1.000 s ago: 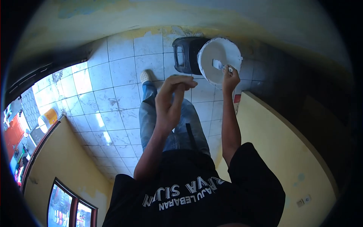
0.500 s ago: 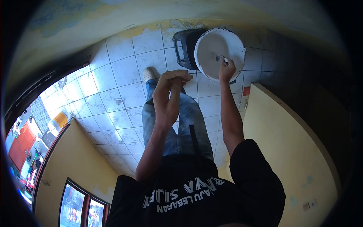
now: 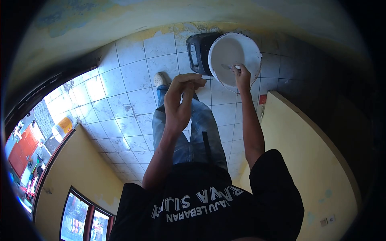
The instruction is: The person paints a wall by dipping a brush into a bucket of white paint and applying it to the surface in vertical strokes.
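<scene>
A white bucket (image 3: pixel 257 60) with a smeared rim holds a pale greyish-white, paint-like mass. Over its near part, my right hand (image 3: pixel 243 78) is closed around the light handle of a small putty knife (image 3: pixel 228 66), whose blade is down at the pale mass. My left hand (image 3: pixel 179 98) is raised in front of my legs, bent at the wrist. Its fingers point right with the thumb beneath them, and nothing shows in it. Next to the bucket, on its left, stands a black plastic stool (image 3: pixel 197 52).
White tiles (image 3: pixel 132 88) cover the floor, stained in places. A stained wall (image 3: pixel 120 20) rises ahead. On the right stands a yellow partition (image 3: pixel 305 152), with a small red object (image 3: pixel 263 99) by its end. A yellow-and-white pail (image 3: pixel 63 126) is at the doorway, left.
My right hand has shifted slightly down and right, and the putty knife's blade now points more to the left. My left hand stays nearly where it was.
</scene>
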A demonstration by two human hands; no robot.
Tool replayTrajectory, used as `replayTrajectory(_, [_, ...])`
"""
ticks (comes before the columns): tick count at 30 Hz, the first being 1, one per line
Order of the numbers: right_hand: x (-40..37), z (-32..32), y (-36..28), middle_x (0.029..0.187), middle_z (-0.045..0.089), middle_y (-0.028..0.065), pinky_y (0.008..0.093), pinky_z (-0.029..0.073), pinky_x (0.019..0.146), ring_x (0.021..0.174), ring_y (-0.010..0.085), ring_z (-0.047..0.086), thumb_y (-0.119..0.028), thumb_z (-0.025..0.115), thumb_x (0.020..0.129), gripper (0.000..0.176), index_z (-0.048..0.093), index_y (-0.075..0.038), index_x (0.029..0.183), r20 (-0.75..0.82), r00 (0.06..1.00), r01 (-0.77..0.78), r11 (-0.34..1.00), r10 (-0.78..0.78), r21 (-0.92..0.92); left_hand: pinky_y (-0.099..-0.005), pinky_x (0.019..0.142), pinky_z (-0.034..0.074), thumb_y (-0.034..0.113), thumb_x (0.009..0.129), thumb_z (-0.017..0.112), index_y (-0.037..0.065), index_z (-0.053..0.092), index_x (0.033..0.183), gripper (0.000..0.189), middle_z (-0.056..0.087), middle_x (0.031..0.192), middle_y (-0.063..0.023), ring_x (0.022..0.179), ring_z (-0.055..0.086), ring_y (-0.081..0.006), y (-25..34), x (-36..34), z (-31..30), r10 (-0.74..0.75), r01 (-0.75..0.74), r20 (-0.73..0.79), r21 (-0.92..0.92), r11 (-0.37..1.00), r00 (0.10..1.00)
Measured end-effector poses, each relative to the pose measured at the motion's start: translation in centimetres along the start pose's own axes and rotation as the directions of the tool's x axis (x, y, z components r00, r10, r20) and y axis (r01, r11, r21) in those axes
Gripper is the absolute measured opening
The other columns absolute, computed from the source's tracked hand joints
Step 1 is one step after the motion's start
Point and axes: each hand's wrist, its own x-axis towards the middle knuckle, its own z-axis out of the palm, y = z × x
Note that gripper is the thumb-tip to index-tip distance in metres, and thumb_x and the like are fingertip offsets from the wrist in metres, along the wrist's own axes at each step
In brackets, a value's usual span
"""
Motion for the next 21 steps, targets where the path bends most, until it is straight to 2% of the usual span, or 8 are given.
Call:
replayTrajectory(4, [-0.6,0.6,-0.2,0.098,0.075,0.018,0.04,0.058,0.077,0.09,0.0294,0.077,-0.008,0.073,0.097,0.014,0.071,0.0,0.107,0.166,0.981,0.135,0.968,-0.1,-0.212,-0.0371,0.096,0.051,0.007,0.109,0.047,-0.003,0.061,0.126,0.024,0.072,0.113,-0.0152,0.106,0.069,-0.022,-0.4,-0.2,-0.5,-0.001,0.0,-0.022,-0.032,0.999,1.0])
replayTrajectory(5, [-0.6,0.8,0.2,0.096,0.074,0.0192,0.0418,0.056,0.074,0.086,0.0314,0.076,-0.012,0.074,0.097,0.015,0.07,0.0,0.105,0.147,0.973,0.207,0.953,-0.177,-0.221,-0.0371,0.097,0.051,0.007,0.109,0.047,-0.003,0.061,0.126,0.024,0.072,0.113,-0.0152,0.106,0.069,-0.0222,-0.4,-0.2,-0.6,0.001,-0.001,-0.025,-0.031,1.0,1.0])
replayTrajectory(8, [-0.6,0.5,-0.4,0.093,0.076,0.018,0.0396,0.058,0.07,0.08,0.029,0.077,-0.014,0.072,0.1,0.017,0.07,0.003,0.102,0.062,0.998,0.022,0.995,-0.016,-0.101,-0.037,0.096,0.051,0.007,0.109,0.048,-0.003,0.061,0.126,0.024,0.072,0.113,-0.0152,0.106,0.069,-0.0225,-0.2,-0.2,-0.7,0.018,-0.019,-0.025,-0.014,1.0,1.0])
replayTrajectory(10, [-0.1,0.0,0.8,0.089,0.076,0.0189,0.0382,0.059,0.063,0.071,0.028,0.077,-0.015,0.069,0.101,0.021,0.068,0.006,0.102,-0.163,0.98,-0.114,0.993,0.11,-0.02,-0.0368,0.096,0.051,0.007,0.109,0.047,-0.003,0.061,0.126,0.024,0.072,0.113,-0.0152,0.107,0.069,-0.0224,-0.1,-0.2,-0.6,0.028,-0.028,-0.023,-0.008,1.0,0.999])
replayTrajectory(14, [1.4,-1.1,-0.1,0.082,0.075,0.021,0.0361,0.06,0.05,0.057,0.0276,0.075,-0.014,0.061,0.103,0.025,0.063,0.011,0.104,-0.48,0.802,-0.289,0.934,0.355,0.208,-0.0365,0.095,0.051,0.007,0.109,0.047,-0.003,0.062,0.125,0.024,0.072,0.113,-0.015,0.106,0.069,-0.0221,0.3,-0.4,-0.5,0.025,-0.026,-0.024,-0.009,1.0,0.999])
replayTrajectory(17, [2.3,-0.7,0.9,0.081,0.075,0.0224,0.0361,0.059,0.044,0.051,0.029,0.073,-0.011,0.056,0.102,0.024,0.061,0.012,0.107,-0.544,0.751,-0.305,0.927,0.374,0.217,-0.0365,0.095,0.051,0.007,0.108,0.047,-0.003,0.062,0.125,0.025,0.072,0.112,-0.015,0.106,0.069,-0.022,0.3,-0.5,-0.2,0.02,-0.02,-0.027,-0.016,1.0,0.999])
replayTrajectory(20, [2.0,-0.2,1.0,0.086,0.074,0.0229,0.0406,0.062,0.056,0.064,0.0349,0.076,-0.01,0.056,0.102,0.023,0.061,0.012,0.106,-0.476,0.756,-0.405,0.892,0.449,0.199,-0.0363,0.095,0.051,0.006,0.108,0.047,-0.003,0.062,0.125,0.025,0.073,0.112,-0.0151,0.106,0.069,-0.0218,0.3,-0.8,-0.3,0.027,-0.027,-0.029,-0.02,0.999,0.999])
replayTrajectory(21, [1.8,0.1,2.6,0.088,0.073,0.0234,0.0425,0.062,0.062,0.071,0.037,0.075,-0.011,0.057,0.102,0.024,0.061,0.012,0.106,-0.495,0.784,-0.391,0.917,0.374,0.074,-0.0362,0.096,0.051,0.006,0.108,0.047,-0.003,0.062,0.125,0.025,0.073,0.112,-0.0151,0.106,0.069,-0.0217,0.5,-0.8,-0.4,0.034,-0.035,-0.03,-0.021,0.999,0.999])
